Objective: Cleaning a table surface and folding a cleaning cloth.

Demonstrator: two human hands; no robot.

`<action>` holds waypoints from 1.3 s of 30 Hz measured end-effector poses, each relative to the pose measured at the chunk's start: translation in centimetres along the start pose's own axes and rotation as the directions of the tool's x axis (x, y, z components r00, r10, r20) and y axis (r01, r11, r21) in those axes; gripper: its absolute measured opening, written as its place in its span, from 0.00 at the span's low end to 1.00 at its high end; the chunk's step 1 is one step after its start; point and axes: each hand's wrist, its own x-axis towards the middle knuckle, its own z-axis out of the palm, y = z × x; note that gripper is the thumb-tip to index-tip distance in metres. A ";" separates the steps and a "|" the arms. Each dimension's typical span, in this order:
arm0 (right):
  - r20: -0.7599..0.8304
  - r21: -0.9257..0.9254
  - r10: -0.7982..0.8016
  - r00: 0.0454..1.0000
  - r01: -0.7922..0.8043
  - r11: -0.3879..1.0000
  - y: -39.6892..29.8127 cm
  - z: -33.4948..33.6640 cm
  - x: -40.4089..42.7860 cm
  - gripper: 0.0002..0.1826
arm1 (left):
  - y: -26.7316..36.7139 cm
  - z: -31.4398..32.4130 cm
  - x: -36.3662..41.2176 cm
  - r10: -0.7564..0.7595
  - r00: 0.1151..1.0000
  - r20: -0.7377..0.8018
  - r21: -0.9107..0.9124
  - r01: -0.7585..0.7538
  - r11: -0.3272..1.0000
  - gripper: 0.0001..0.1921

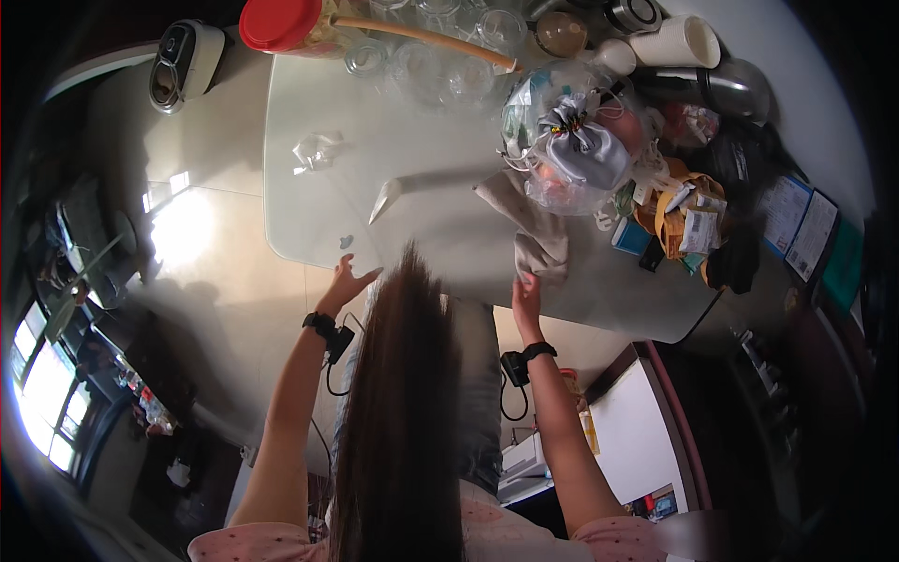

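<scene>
My left hand [349, 284] hovers at the near edge of the glass table [435, 140], thumb and fingers spread with nothing between them. Just beyond its fingertips lies a small grey scrap [346, 242]. My right hand [527, 302] reaches the near end of a crumpled grey-beige cloth [541, 246]; its fingertips meet the fabric, but whether they pinch it is unclear. A white pointed object [385, 201] and a crumpled piece of clear plastic [316, 151] rest farther up the table. Long hair hangs between my arms and hides part of the table edge.
Clear plastic bags with a silver drawstring pouch [588, 151] on them sit behind the cloth. To their right are packets [699, 225] and a steel flask [734, 88]. Clear jars, paper cups [678, 42] and a red-lidded jar [281, 24] line the far edge. A white-and-black appliance [184, 67] stands left.
</scene>
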 end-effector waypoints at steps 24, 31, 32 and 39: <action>0.100 -0.367 -0.159 0.982 0.185 0.912 2.2 1.2 -5.6 0.21 | 13.4 1.1 -4.3 0.321 0.728 -0.606 -0.056 -0.442 0.895 0.39; -0.251 -0.179 -0.274 0.928 0.233 0.956 0.3 -3.4 -9.6 0.18 | 15.5 -3.2 1.5 0.562 0.826 -0.051 0.472 -0.476 0.742 0.22; -0.199 -0.140 -0.280 0.939 0.256 0.957 -1.3 -2.7 -11.2 0.18 | 14.3 -4.1 2.5 0.566 0.814 -0.132 0.507 -0.435 0.744 0.18; 0.022 -0.106 -0.191 0.981 0.192 0.976 -1.6 -6.5 -14.7 0.19 | 18.4 1.1 -1.8 0.752 0.648 0.118 0.541 -0.677 0.499 0.11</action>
